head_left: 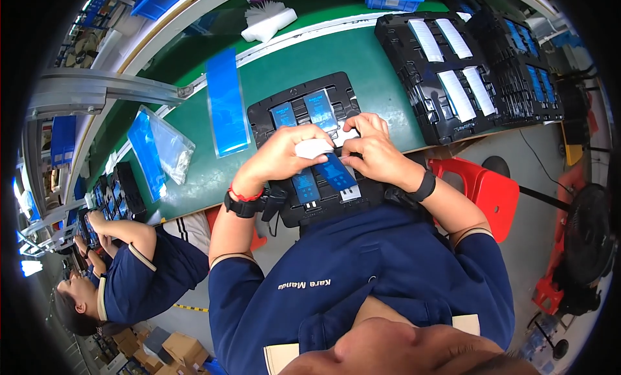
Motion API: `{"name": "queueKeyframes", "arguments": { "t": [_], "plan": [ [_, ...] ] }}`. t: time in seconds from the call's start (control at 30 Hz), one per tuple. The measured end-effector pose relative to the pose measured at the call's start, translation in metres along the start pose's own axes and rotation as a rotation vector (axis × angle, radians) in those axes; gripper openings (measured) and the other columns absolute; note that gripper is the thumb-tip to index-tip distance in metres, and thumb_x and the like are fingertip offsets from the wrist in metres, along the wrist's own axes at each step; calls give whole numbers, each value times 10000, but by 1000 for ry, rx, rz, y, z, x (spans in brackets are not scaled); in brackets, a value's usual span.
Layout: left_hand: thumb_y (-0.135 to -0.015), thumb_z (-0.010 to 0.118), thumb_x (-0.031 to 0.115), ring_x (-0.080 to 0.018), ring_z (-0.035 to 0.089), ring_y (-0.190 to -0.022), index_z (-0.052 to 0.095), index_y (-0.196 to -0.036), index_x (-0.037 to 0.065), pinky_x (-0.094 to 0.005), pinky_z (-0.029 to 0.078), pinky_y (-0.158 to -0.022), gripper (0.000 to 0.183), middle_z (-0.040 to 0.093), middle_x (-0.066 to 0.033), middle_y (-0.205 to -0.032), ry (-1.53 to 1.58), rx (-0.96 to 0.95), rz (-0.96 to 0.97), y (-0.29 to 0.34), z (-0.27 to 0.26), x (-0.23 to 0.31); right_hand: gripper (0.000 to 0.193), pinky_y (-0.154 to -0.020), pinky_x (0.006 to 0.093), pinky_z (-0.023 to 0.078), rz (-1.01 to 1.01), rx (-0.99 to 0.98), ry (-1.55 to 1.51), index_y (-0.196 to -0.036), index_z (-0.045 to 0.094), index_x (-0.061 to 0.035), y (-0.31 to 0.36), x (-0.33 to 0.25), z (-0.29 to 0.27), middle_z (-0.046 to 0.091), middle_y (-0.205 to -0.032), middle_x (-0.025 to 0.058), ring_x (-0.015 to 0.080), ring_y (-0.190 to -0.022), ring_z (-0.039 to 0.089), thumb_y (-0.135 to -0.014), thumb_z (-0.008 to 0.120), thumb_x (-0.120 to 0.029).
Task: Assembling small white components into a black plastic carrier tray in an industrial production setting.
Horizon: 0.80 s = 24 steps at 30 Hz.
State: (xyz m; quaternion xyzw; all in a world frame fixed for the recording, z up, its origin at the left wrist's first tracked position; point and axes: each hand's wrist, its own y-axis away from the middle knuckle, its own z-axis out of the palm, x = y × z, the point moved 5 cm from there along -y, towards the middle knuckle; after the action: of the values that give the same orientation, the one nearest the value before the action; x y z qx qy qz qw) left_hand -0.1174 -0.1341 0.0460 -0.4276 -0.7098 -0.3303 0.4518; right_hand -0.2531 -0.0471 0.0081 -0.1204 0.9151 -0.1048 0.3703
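Observation:
In front of me lies a black plastic tray (pixel 336 83) with flat blue phone batteries in its slots, one battery (pixel 318 108) at the upper right and another (pixel 283 115) at the upper left. My left hand (pixel 279 156) is closed on a folded white sheet or stack of labels (pixel 313 149). Just below its fingertips a blue battery (pixel 336 172) lies tilted over the tray's lower right slot; whether the fingers touch it I cannot tell. My right hand (pixel 378 150) is closed beside it, its fingers pinching a small white label (pixel 348 136).
Black trays with white strips (pixel 440 84) are stacked on the green bench (pixel 336 55) at right. Blue sheets (pixel 225 103) and a clear bag (pixel 171 145) lie at left. A red stool (pixel 495 200) stands at right, and a co-worker (pixel 152 258) works at left.

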Motion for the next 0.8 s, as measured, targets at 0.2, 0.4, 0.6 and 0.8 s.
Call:
{"name": "queueKeyframes", "arguments": {
  "t": [0.2,0.4,0.6,0.8],
  "plan": [
    [-770,705,57,-143,639,-769,643,-939,54,-273,486,-687,180,670,-57,-818,-51,-68,-9,-5,25,-14,104,-931,434,297,21,37,1,-685,668,-101,2,2,1,510,-1074,83,304,-1117,401,-646,753,-147],
    [-722,654,-25,-212,655,-794,651,-923,36,-298,495,-708,210,672,-79,-836,-111,-108,22,-11,32,-16,97,-928,434,298,12,42,-8,-685,672,-94,4,6,2,513,-1092,88,311,-1118,401,-624,745,-112],
    [-712,659,-20,-235,646,-780,680,-925,43,-313,495,-699,223,663,-87,-837,-136,-64,44,-22,35,-28,177,-925,431,311,22,43,51,-812,655,-66,0,12,-1,513,-1090,96,315,-1119,411,-647,718,-74],
    [-665,678,-25,-276,618,-785,700,-931,41,-353,496,-699,275,628,-123,-828,-371,226,169,2,27,-18,235,-856,392,376,-24,16,-71,-903,591,-47,-8,-3,-24,535,-1031,122,319,-986,499,-694,695,-73]
  ]
}}
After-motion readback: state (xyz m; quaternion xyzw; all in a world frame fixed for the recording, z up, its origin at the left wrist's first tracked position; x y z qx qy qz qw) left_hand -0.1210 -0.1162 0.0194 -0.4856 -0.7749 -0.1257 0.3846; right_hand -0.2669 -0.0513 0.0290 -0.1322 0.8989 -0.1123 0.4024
